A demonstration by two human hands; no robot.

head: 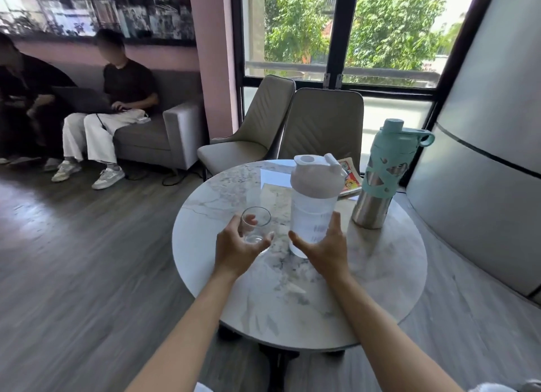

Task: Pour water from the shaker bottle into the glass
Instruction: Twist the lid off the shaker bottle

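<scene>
On the counter (380, 274) stands the shaker bottle (314, 204), with the glass (255, 226) just left of the bottle. The right hand (328, 248) is spread by its base; the left hand (238, 246) cups the glass. The bottle looks heavy with water, maybe slippery; hold its middle. The glass could break.

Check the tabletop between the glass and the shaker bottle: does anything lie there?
Nothing: the head view shows only bare marble table between the glass and the shaker bottle.
</scene>
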